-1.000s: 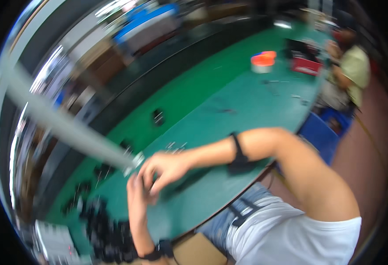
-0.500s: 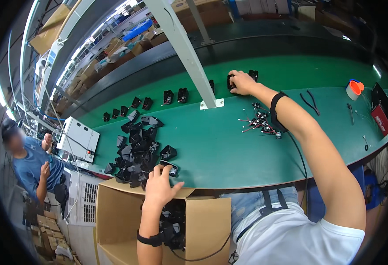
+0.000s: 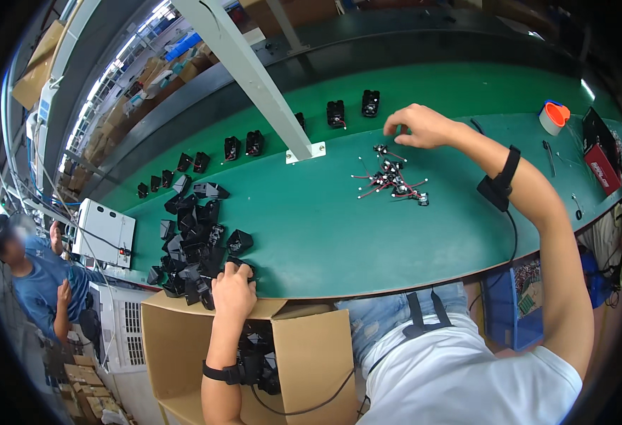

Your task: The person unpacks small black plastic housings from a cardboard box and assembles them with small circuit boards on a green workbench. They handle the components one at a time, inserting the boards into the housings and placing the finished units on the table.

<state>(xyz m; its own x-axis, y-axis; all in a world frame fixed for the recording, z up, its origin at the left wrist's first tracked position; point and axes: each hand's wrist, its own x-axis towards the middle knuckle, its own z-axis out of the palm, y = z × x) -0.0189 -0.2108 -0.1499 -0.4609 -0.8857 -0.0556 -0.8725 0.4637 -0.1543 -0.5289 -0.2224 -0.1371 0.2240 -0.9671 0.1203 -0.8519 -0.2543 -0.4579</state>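
My left hand (image 3: 234, 290) is at the front edge of the green bench, fingers closed round a black plastic housing (image 3: 246, 265) that it mostly hides. Beside it lies a heap of similar black housings (image 3: 194, 230), with a single housing (image 3: 240, 241) just to the right. My right hand (image 3: 424, 126) hovers farther back, fingers bent and apart, with nothing visible in them. Below it is a small pile of parts with red and black wires (image 3: 392, 178). To its left stand two filled black housings, one (image 3: 370, 103) nearer the hand and the other (image 3: 335, 113) beyond.
More housings (image 3: 254, 142) stand in a row along the back, broken by a metal post (image 3: 254, 78). An orange-and-white tape roll (image 3: 554, 117) and a red box (image 3: 602, 168) are at right. An open carton (image 3: 311, 361) stands below the bench; a person (image 3: 42, 276) is at far left.
My right hand has let go of a housing at the back and drawn right, toward the wired parts. My left hand's fingers have closed on the housing at the front edge. The view has shifted.
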